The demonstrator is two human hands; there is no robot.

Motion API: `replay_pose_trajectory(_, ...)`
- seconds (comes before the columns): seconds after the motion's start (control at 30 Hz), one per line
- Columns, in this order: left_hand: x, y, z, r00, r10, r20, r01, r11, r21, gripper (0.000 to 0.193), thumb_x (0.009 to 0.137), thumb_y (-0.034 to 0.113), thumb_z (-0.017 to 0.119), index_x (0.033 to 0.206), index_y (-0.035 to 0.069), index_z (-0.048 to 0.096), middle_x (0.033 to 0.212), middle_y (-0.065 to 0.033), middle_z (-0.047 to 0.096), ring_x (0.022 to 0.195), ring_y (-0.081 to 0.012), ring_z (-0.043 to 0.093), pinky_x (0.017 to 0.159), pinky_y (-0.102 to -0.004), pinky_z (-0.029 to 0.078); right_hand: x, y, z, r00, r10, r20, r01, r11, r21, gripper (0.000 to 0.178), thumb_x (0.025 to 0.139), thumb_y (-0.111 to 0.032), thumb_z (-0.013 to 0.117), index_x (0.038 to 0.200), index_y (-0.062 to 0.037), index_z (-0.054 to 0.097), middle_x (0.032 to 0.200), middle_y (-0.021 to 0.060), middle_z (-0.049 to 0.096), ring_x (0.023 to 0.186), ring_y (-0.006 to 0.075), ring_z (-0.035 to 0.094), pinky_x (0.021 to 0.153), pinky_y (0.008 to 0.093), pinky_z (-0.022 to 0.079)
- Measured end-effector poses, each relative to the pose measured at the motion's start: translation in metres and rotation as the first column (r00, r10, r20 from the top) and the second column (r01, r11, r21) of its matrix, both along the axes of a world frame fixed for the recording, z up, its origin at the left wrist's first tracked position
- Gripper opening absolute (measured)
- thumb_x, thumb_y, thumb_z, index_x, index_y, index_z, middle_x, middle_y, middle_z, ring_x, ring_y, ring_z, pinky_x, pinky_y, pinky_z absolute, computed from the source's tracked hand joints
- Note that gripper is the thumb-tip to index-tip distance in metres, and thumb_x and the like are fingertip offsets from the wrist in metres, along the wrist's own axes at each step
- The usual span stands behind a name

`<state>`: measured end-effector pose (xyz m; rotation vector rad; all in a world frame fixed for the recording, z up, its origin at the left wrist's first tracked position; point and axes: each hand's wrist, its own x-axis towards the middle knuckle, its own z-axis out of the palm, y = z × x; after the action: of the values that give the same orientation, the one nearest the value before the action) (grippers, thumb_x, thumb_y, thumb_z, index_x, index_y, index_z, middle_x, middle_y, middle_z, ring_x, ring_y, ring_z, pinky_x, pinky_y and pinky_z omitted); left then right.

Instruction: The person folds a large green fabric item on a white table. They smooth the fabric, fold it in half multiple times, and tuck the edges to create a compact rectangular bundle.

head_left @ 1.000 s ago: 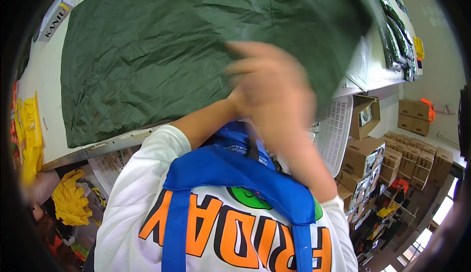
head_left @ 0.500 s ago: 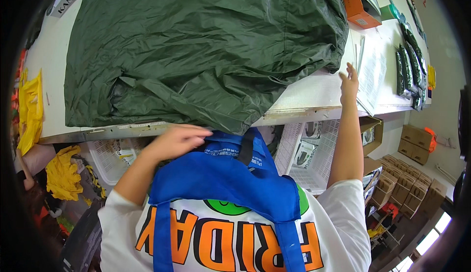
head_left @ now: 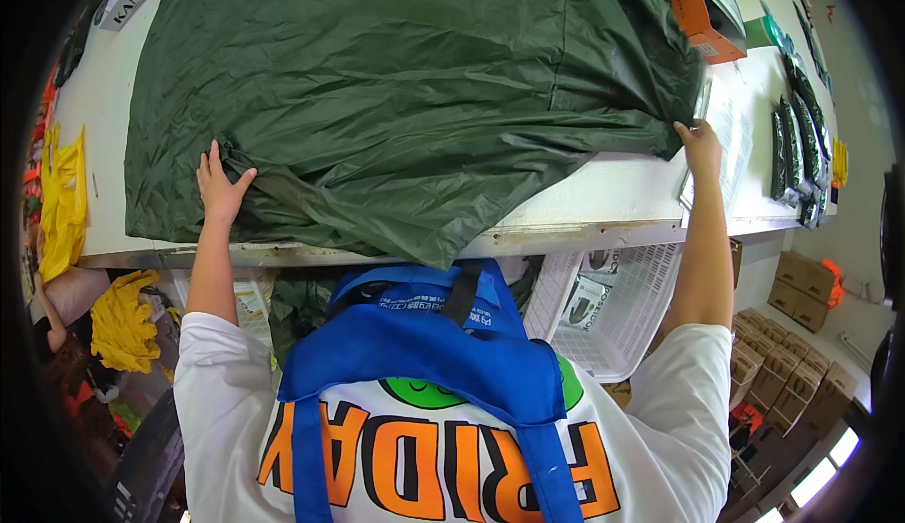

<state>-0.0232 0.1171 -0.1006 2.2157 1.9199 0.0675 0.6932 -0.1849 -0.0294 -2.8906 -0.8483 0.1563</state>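
From my end I see a workroom, bent by the fisheye, corners black. White desk runs across the upper part; I note a scuffed metal strip along its front edge. Pale, plain wall at right, past the desk's end. Against it I get a stack of brown cardboard boxes, then more cartons in rows nearer the lower right. Brownish-grey floor beside them. At least 2 bright window panes low right, blown out white. I read the light as fairly even over the desk, dimmer underneath and at lower left.
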Motion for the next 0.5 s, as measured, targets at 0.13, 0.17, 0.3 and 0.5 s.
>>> replay_pose_trajectory(0.13,-0.019,0.004,0.017,0.971,0.083,0.223,-0.096,0.994,0.045,0.087,0.076,0.038,0.074,0.145,0.010,0.028,0.145,-0.0221,0.028,0.134,-0.0360,0.029,0.108,-0.0415,0.027,-0.025,-0.011,-0.008,0.995,0.090,-0.051,-0.057,0.886,0.460,0.039,0.080,-0.018,0.068,0.117,-0.0069,0.060,0.113,0.0128,0.062,0.099,0.0273,0.060,0.084,0.0295,0.046)
replay_pose_trajectory(0.17,-0.021,0.008,0.026,0.953,0.219,0.210,-0.227,0.974,0.016,0.086,0.077,0.038,0.073,0.144,0.010,0.029,0.144,-0.0212,0.031,0.133,-0.0358,0.031,0.108,-0.0413,0.027,-0.047,-0.011,-0.004,0.956,0.210,-0.204,-0.097,0.884,0.458,0.041,0.078,-0.010,0.067,0.119,-0.0087,0.060,0.114,0.0107,0.062,0.100,0.0253,0.059,0.083,0.0280,0.046)
replay_pose_trajectory(0.3,-0.071,0.029,0.011,0.820,0.446,0.359,-0.384,0.894,-0.231,0.073,0.080,0.028,0.071,0.139,0.004,0.037,0.132,-0.0154,0.048,0.122,-0.0271,0.045,0.101,-0.0355,0.035,-0.104,-0.002,-0.005,0.855,0.508,-0.108,-0.462,0.838,0.289,0.053,0.073,-0.001,0.063,0.123,-0.0152,0.054,0.133,0.0004,0.052,0.098,0.0266,0.062,0.079,0.0335,0.050)
replay_pose_trajectory(0.5,-0.093,0.018,0.072,0.454,0.394,0.799,-0.051,0.907,-0.418,0.049,0.082,0.002,0.060,0.128,0.001,0.045,0.123,-0.0089,0.055,0.113,-0.0191,0.051,0.095,-0.0313,0.040,-0.060,-0.007,-0.018,0.900,0.432,-0.066,-0.427,0.901,0.077,0.026,0.078,-0.005,0.051,0.102,-0.0075,0.059,0.095,0.0139,0.063,0.082,0.0369,0.059,0.070,0.0389,0.047)
